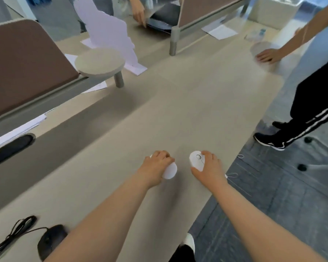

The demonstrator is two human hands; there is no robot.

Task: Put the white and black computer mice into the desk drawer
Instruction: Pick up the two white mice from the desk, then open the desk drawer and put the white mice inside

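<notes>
Two white computer mice lie on the beige desk (197, 103) near its right edge. My left hand (155, 167) is closed over one white mouse (169, 170), whose rear end shows below my fingers. My right hand (209, 168) grips the other white mouse (196, 160), its scroll wheel visible. A black wired mouse (49, 241) sits at the bottom left, partly hidden by my left forearm, its cable (13, 233) coiled beside it. No drawer is in view.
A brown partition (25, 65) runs along the left with papers (17, 129) under it. A round shelf (99, 62) on a post stands mid-left. Another person's hand (266, 55) rests on the desk's far right, their legs (314, 110) on the floor. A third hand (139, 14) reaches in far back.
</notes>
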